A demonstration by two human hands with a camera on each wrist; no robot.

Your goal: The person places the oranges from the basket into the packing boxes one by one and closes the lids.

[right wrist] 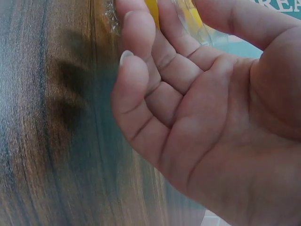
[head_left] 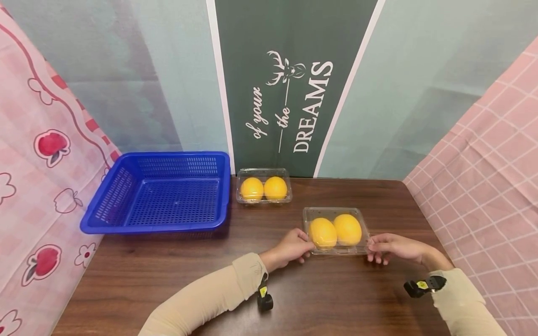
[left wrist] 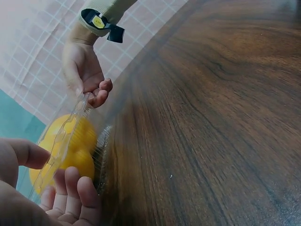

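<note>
Dark wooden table point(head_left: 168, 270), blue basket point(head_left: 159, 193), two clear orange boxes point(head_left: 264, 186) point(head_left: 335, 230)

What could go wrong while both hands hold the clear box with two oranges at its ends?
The left hand and right hand pinch only the thin edges of the near clear box, so it may flex or slip. If its lid pops, the two oranges could roll across the table.

- The clear box point(head_left: 336, 232) between both hands is thin glossy plastic.
- The table point(head_left: 168, 275) under it is dark wood, probably laminate.
- The blue basket point(head_left: 159, 193) far left is perforated plastic.
</note>
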